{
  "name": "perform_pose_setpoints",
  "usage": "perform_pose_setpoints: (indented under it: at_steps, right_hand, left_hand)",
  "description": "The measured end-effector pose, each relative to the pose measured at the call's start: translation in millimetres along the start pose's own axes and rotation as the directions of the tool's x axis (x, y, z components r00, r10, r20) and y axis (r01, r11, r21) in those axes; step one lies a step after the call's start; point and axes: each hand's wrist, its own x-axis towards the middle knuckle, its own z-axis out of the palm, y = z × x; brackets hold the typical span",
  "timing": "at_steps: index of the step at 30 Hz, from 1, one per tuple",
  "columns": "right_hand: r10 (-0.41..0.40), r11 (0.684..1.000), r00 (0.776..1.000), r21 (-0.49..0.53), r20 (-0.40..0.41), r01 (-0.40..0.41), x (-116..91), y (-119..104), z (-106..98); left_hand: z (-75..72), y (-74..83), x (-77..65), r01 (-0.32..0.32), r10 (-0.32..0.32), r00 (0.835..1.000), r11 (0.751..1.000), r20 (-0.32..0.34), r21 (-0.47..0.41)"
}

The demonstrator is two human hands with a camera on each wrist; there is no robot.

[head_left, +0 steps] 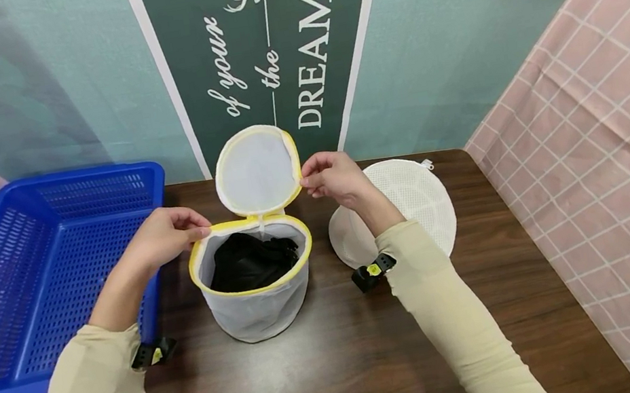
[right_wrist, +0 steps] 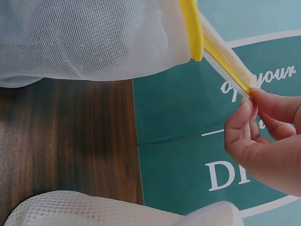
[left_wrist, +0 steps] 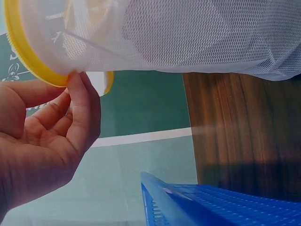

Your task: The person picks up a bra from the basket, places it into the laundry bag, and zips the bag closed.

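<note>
A white mesh laundry bag (head_left: 262, 311) with a yellow zipper edge stands upright on the table, its round lid (head_left: 257, 170) raised at the back. Black cloth (head_left: 252, 261) lies inside. My left hand (head_left: 169, 233) pinches the yellow rim at the bag's left side; in the left wrist view, thumb and finger (left_wrist: 81, 101) meet on that edge. With thumb and fingertips, my right hand (head_left: 337, 179) pinches the lid's right edge, and the right wrist view shows the lid (right_wrist: 228, 61) side-on in that grip.
At the left stands a blue plastic basket (head_left: 84, 260) with perforated walls. Another white mesh bag (head_left: 414, 198) lies on the brown wooden table (head_left: 343, 371) under my right forearm. A green printed cloth (head_left: 268, 59) hangs behind, and a pink tiled-pattern sheet (head_left: 619, 127) borders the right.
</note>
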Motion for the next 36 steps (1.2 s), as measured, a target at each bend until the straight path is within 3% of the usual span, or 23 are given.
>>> perform_pose_setpoints:
  at_steps: [7, 22, 26, 36]
  right_hand:
    - [-0.045, 0.996, 0.996, 0.08, 0.075, 0.039, -2.0, -2.6, -0.4]
    - [-0.12, 0.983, 0.989, 0.152, 0.089, 0.105, -6.1, -14.3, -2.9]
    - [-0.138, 0.984, 0.982, 0.127, 0.129, 0.121, -7.2, -15.3, -5.8]
    - [-0.243, 0.968, 0.952, -0.022, 0.185, 0.251, -10.1, -10.6, -6.0]
  left_hand:
    - [1.8, -1.5, 0.5, 0.007, -0.007, 1.0, 0.999, -0.005, -0.032]
    - [2.4, -0.1, 5.5, 0.032, -0.033, 0.999, 0.981, -0.003, -0.189]
    - [2.5, -0.4, 6.4, 0.034, -0.036, 0.999, 0.977, -0.006, -0.212]
    - [4.7, -4.3, 6.3, 0.035, -0.035, 0.999, 0.953, 0.007, -0.3]
